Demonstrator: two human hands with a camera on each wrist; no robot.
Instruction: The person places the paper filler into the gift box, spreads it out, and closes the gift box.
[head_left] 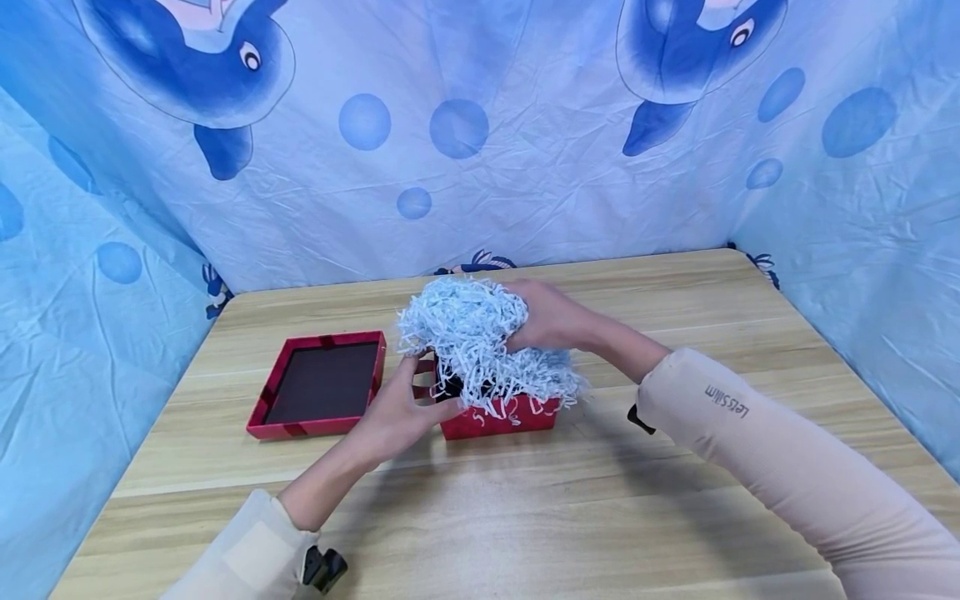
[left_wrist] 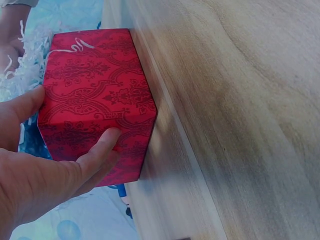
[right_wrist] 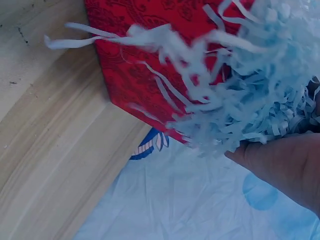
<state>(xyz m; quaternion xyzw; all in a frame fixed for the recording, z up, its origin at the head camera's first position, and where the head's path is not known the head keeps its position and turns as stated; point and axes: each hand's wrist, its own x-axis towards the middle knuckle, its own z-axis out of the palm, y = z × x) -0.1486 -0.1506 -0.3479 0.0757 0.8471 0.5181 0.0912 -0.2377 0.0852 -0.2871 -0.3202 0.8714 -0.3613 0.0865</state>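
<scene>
Pale blue fabric (head_left: 525, 200) hangs at the back and both sides, printed with large blue sea animals (head_left: 217, 71) and round spots (head_left: 364, 122). Before it stretches the light wood-grain desk (head_left: 637, 500). Two cream sleeves (head_left: 750, 442) reach in over the near edge, the right one bearing dark lettering.

A big fluffy mass of light-blue shredded paper (head_left: 465, 321) sits at the mouth of a red box (head_left: 498, 423), near the middle of the desk; it heaps above the rim and trails over the near and right sides (how much lies inside, I cannot tell). To the left, a red lid (head_left: 300, 428) lies with its dark inside facing up, apart from the box. The box stands upright, its walls covered in a darker ornate pattern.

The hands are apart, on opposite sides of the paper. The right hand (head_left: 547, 317) grips a bunch of it, most fingers buried from sight. The left hand (head_left: 401, 417) holds the box at its near left corner, thumb by the near rim, fingers along the left wall.

Smallest are a black clip (head_left: 325, 570) at the left cuff and loose strands (right_wrist: 75, 42) sticking out past the box.
</scene>
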